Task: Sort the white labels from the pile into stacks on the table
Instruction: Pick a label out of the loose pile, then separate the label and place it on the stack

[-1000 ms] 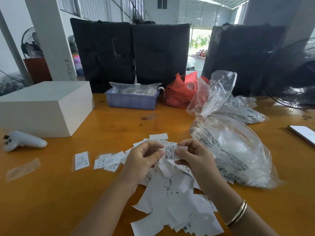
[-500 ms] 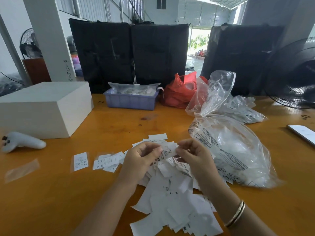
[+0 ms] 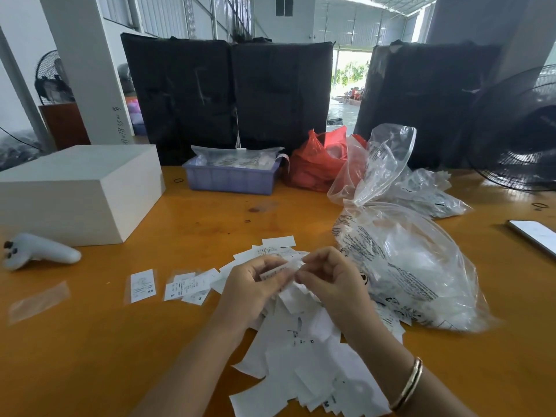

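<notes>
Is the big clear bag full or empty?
Partly full. The clear bag bulges on the table with white contents showing through its plastic; its neck stands up, twisted and empty.

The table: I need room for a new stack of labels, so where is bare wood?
Bare table lies near left, below the XS label and clear sleeve. More lies between the white box, blue tray and label pile. It is crowded at centre under both hands and right, by the clear bag.
</notes>
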### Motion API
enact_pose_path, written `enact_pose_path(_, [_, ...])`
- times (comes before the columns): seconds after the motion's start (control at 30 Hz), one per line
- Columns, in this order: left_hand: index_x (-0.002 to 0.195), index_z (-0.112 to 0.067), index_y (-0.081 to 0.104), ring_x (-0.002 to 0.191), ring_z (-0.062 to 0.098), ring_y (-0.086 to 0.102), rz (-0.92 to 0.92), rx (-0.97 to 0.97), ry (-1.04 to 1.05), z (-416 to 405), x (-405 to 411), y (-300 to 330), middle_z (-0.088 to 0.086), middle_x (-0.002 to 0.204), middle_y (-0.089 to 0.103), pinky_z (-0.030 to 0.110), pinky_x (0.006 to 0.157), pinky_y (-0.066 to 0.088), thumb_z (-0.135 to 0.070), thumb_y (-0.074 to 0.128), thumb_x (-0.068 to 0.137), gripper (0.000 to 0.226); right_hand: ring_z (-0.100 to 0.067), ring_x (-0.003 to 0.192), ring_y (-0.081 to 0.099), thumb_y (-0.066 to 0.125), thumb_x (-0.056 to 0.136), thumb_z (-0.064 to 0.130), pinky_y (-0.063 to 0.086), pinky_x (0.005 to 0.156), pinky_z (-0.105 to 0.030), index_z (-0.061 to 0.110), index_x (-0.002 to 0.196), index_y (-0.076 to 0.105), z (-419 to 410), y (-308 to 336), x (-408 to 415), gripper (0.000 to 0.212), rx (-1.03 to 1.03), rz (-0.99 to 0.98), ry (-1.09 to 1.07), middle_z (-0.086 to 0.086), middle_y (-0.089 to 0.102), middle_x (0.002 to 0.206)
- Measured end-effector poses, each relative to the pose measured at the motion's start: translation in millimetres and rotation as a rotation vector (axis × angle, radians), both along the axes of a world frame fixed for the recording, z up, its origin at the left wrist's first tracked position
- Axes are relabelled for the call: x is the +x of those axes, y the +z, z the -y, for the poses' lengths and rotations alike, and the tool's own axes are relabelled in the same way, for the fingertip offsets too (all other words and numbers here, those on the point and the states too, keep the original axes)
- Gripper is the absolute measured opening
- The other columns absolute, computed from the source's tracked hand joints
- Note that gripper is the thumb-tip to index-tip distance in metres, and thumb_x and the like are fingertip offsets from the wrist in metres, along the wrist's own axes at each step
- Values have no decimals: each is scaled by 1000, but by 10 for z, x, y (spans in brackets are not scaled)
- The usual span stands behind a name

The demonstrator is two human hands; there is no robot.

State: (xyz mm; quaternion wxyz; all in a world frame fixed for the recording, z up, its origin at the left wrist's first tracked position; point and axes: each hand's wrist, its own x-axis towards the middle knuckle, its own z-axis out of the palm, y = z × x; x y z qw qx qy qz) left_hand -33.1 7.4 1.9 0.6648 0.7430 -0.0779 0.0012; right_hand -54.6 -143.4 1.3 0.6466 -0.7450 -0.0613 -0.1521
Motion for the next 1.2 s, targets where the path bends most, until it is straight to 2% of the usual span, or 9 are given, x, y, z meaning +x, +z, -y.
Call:
enact_pose_path(0.13, [90,-29,72,91,10,68,-10,-21,50,-24,28,-11,-13,89,74,21,72,52,-32,74,78,12,-10,77,68,70,83,2,55,67,-22,24,91,61,35,17,7,25,42,9,-45,10,72,89])
enact_pose_path(0.27, [95,-27,71,92,9,67,1,6,36,-18,21,-22,-11,93,73,23,77,54,-31,76,77,20,-4,81,69,69,82,-1,53,71,-17,25,88,61,-14,2,-33,28,-61,69,-41,6,73,82])
enact_pose_path(0.37, [89,-29,70,87,6,67,23,14,56,-17,29,-18,-15,87,72,13,66,52,-32,76,77,14,-3,78,66,69,83,1,53,70,-17,33,86,58,-55,-14,-50,33,-229,146,-76,8,70,82])
enact_pose_path(0.5, [88,-34,68,72,-1,65,48,41,133,-177,84,53,-14,85,71,9,51,46,-30,72,82,8,0,75,62,65,86,4,48,66,-12,34,87,59,33,21,-24,31,-198,152,-151,11,69,81])
enact_pose_path(0.73, [98,-31,58,71,11,58,50,704,419,-965,340,88,-8,93,61,27,55,50,-30,71,84,19,-1,83,54,62,90,16,41,67,-11,32,94,67,200,10,48,17,-632,81,-212,19,60,91])
enact_pose_path(0.87, [109,-31,58,85,15,57,-62,1071,439,-988,360,-28,-3,105,66,27,66,41,-31,65,89,22,-10,107,47,56,93,31,35,94,-26,30,111,68,121,-54,24,21,-917,75,-130,15,58,111])
enact_pose_path(1.0, [126,-30,53,114,22,48,-23,1254,527,-946,342,-15,1,127,54,36,90,47,-36,65,88,40,-6,108,41,46,86,61,26,95,-28,36,113,66,15,-60,-35,41,-1063,123,-66,19,54,114])
enact_pose_path(1.1, [123,-30,57,114,18,47,261,1113,523,-762,303,10,-1,129,54,29,86,43,-32,64,88,35,-7,110,42,42,82,68,24,93,-30,36,115,64,-22,-54,-55,51,-1170,153,-70,18,54,116])
enact_pose_path(1.2, [111,-28,65,102,4,46,511,878,286,-471,217,24,-12,113,58,8,70,32,-27,63,89,22,-9,105,48,41,91,54,28,94,-31,33,111,66,-11,-43,-65,39,-1195,207,-91,17,60,113])
